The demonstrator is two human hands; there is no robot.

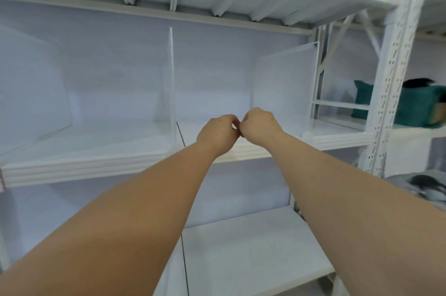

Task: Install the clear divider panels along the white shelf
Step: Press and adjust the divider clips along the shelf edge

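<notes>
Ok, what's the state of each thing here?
left hand: fingers curled, touching right hand
right hand: fingers curled; anything pinched is hidden
middle divider: upright on the white shelf
right divider: upright
left divider: upright
teal bag: resting on the neighbouring shelf

The left panel (pixel 29 93), middle panel (pixel 170 78) and right panel (pixel 287 83) stand along the shelf (pixel 96 165). The left hand (pixel 218 135) and right hand (pixel 259 126) meet above its front edge, between the middle and right panels.
</notes>
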